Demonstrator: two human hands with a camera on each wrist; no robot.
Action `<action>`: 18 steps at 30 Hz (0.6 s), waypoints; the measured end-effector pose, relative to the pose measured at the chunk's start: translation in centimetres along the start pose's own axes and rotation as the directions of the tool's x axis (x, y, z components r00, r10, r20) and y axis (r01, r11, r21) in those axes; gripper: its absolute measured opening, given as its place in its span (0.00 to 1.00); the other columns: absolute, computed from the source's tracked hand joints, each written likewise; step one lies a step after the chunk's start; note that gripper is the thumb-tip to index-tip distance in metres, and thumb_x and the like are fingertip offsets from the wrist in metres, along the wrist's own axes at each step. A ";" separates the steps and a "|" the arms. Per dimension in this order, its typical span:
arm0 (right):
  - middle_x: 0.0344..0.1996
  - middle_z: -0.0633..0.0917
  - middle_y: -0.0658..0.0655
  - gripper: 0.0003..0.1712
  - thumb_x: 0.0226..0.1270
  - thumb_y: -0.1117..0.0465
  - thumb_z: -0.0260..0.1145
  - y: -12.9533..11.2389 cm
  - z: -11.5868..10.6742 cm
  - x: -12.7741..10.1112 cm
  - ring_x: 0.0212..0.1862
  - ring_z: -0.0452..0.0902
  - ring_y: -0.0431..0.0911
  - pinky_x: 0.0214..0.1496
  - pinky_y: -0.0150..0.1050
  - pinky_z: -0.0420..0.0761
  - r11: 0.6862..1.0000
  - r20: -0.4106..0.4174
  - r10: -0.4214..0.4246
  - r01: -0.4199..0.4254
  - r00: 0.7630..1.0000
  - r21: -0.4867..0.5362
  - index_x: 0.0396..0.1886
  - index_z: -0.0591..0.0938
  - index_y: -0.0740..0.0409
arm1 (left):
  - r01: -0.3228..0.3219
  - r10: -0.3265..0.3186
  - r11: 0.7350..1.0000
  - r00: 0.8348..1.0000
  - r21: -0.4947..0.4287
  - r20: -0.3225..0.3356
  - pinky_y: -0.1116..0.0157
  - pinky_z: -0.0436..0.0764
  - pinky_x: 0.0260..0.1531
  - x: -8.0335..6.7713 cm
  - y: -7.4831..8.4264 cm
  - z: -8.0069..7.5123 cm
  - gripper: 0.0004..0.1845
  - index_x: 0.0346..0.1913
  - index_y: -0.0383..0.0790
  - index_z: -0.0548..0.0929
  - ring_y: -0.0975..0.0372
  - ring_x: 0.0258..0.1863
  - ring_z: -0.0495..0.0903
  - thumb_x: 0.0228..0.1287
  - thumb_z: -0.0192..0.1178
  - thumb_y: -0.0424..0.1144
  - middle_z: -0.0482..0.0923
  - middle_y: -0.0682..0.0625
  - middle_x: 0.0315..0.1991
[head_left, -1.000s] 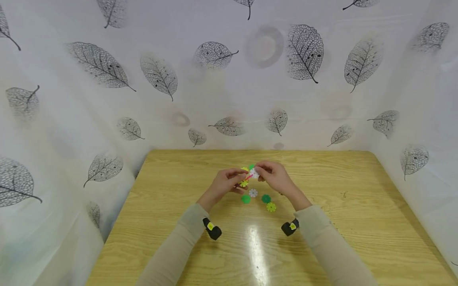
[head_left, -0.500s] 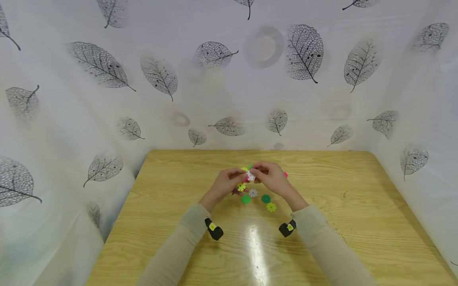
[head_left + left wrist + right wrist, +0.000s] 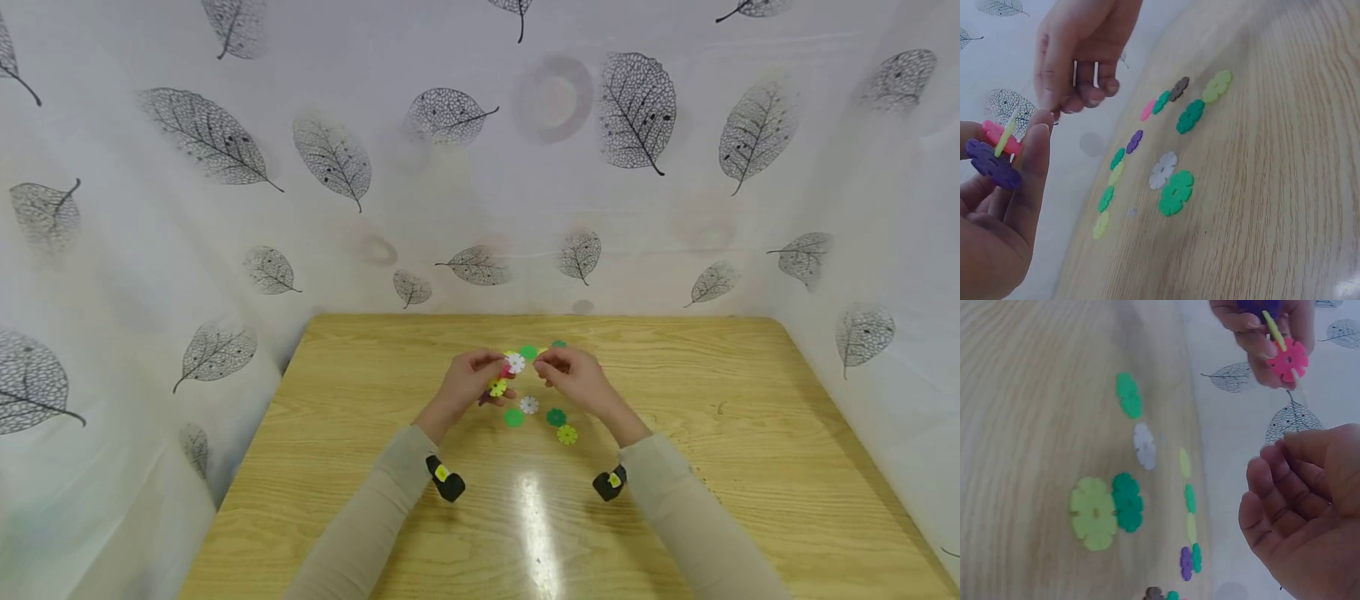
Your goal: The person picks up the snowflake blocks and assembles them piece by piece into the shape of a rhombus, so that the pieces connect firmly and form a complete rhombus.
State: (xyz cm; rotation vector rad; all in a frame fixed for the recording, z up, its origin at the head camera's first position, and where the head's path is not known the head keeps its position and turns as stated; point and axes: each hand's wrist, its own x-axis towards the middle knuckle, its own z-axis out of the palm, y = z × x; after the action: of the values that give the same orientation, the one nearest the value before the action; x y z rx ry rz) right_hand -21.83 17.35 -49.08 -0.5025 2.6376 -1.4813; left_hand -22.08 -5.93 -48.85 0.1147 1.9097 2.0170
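Note:
My left hand [image 3: 459, 390] pinches a small chain of flower-shaped plastic discs raised over the table. Joined in it are a purple disc [image 3: 991, 165], a yellow disc [image 3: 498, 387], a pink disc [image 3: 1289, 360] and a white disc [image 3: 514, 363]. The yellow one stands edge-on between purple and pink. To the right, a short gap from the white disc, my right hand [image 3: 583, 385] hovers with loosely bent fingers. Nothing shows between those fingers in the right wrist view. My left fingers hide part of the chain.
Loose discs lie on the wooden table [image 3: 360, 517]: a white one [image 3: 528, 405], a light green one [image 3: 513, 417], a dark green one [image 3: 556, 417] and a yellow-green one [image 3: 567, 435]. Several more, including a brown disc [image 3: 1179, 89], lie farther back. A leaf-print curtain [image 3: 480, 192] surrounds the table.
The white disc was pinched by my right hand against the chain; now it sits on the chain in my left hand. My right hand has let go and moved right; the left has drawn slightly left.

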 end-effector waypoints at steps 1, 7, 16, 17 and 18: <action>0.43 0.89 0.67 0.17 0.82 0.57 0.63 0.2 0.1 -0.1 0.40 0.85 0.54 0.40 0.35 0.85 1.000 0.009 0.001 0.000 1.000 -0.025 0.54 0.85 0.68 | 0.004 -0.004 1.000 1.000 -0.001 -0.007 0.69 0.90 0.27 0.0 0.0 0.0 0.17 0.61 0.27 0.81 0.63 0.26 0.90 0.80 0.58 0.37 0.87 0.43 0.44; 0.43 0.89 0.57 0.14 0.79 0.59 0.65 1.0 0.8 -0.7 0.43 0.81 0.45 0.44 0.37 0.84 0.995 0.053 0.005 0.000 0.999 -0.095 0.52 0.87 0.65 | 0.018 -0.018 1.000 0.999 -0.017 -0.030 0.67 0.92 0.32 -0.1 0.1 0.0 0.18 0.64 0.28 0.81 0.63 0.27 0.90 0.81 0.57 0.36 0.87 0.42 0.45; 0.43 0.87 0.55 0.11 0.75 0.61 0.68 2.7 2.1 -1.2 0.43 0.80 0.44 0.44 0.37 0.84 0.979 0.106 0.001 0.021 0.994 -0.203 0.51 0.88 0.62 | -0.016 0.015 0.998 1.000 -0.061 -0.008 0.62 0.93 0.38 -0.1 0.0 -0.2 0.17 0.61 0.26 0.81 0.61 0.29 0.91 0.81 0.58 0.37 0.82 0.26 0.51; 0.43 0.87 0.55 0.11 0.75 0.61 0.68 2.8 2.2 -1.2 0.42 0.80 0.45 0.44 0.37 0.84 0.976 0.110 -0.002 0.026 0.994 -0.217 0.51 0.88 0.62 | -0.017 0.017 0.998 1.000 -0.064 -0.006 0.62 0.93 0.38 -0.1 0.0 -0.2 0.17 0.61 0.26 0.81 0.61 0.29 0.91 0.81 0.58 0.38 0.82 0.26 0.51; 0.42 0.86 0.55 0.12 0.75 0.61 0.69 2.9 2.4 -1.2 0.42 0.80 0.44 0.43 0.37 0.83 0.973 0.117 -0.006 0.033 0.993 -0.228 0.51 0.88 0.62 | -0.016 0.016 0.998 1.000 -0.066 -0.007 0.62 0.93 0.37 0.0 0.0 -0.2 0.17 0.61 0.26 0.81 0.61 0.29 0.91 0.81 0.58 0.38 0.83 0.28 0.50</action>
State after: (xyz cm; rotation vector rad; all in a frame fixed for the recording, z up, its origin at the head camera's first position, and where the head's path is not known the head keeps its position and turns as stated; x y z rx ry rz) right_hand -20.92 17.19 -52.92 -0.6138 2.7323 -1.1180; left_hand -22.08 -6.11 -48.90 0.1068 1.8493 2.0909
